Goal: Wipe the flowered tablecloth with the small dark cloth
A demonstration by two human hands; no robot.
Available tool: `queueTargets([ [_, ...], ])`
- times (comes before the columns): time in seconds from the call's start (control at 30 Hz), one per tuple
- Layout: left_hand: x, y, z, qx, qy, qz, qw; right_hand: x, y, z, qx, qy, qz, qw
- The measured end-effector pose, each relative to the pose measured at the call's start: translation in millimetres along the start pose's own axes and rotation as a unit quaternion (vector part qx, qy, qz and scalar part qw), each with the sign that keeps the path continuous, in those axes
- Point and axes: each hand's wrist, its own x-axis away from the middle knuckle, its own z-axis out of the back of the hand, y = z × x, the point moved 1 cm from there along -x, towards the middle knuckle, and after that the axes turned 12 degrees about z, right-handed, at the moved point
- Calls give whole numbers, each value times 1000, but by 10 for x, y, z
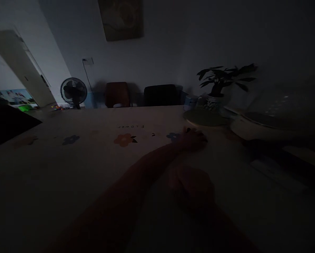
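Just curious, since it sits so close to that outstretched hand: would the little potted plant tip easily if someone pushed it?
Probably, if pushed high up. The potted plant spreads leafy stems wide above a small pot, so it looks top-heavy. The pot seems ceramic, so likely weighty for its size and breakable. It stands by a round mat, beyond the left hand; the dim light hides finer detail.

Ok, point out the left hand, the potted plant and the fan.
left hand [195, 139], head view, on its back.
potted plant [222, 77], head view, on its leaves.
fan [73, 91], head view, on its round grille.

Pale tablecloth [94, 158] with orange and blue flowers
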Motion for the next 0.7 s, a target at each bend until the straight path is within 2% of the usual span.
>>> queueTargets([
  [0.1, 12, -434, 52, -4, -31, 84, 996, -6, 47, 15, 1, -17, 19, 1000],
  [0.17, 98, -814, 88, -11, -43, 126, 991, 22, 84, 7, 4, -38, 31, 999],
  [0.27, 343, -1511, 176, -22, -62, 207, 976, 106, 133, -32, 3, -79, 41, 996],
  [0.33, 590, -2025, 267, -35, -76, 280, 956, 167, 159, -67, -7, -110, 32, 993],
  [0.43, 1080, -2766, 441, -63, -91, 386, 916, 249, 186, -115, -22, -123, 7, 992],
  [0.53, 1683, -3381, 637, -88, -96, 480, 868, 321, 200, -157, -10, -144, -42, 989],
  [0.6, 2131, -3688, 773, -106, -98, 527, 837, 369, 205, -183, -4, -159, -88, 983],
  [0.7, 2821, -3985, 958, -132, -113, 565, 807, 445, 206, -233, -10, -165, -134, 977],
])
